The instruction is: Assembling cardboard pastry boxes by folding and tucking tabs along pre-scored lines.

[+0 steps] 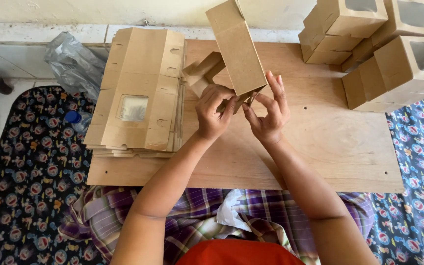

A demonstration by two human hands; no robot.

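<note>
I see a brown wooden worktop [320, 142]. At 10 o'clock on it sits a pile of flat cardboard boxes [141, 88] with little clear windows. At 2 o'clock is a heap of folded boxes [393, 59]. They sit well apart.

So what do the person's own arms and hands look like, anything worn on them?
Both arms are bare from elbow to fingertips: no sleeves, gloves, watch or bracelets in view. The left hand and right hand show no rings that I can make out. Fingernails look short and unpainted. Nearer the camera sit an orange-red top and a purple plaid cloth.
</note>
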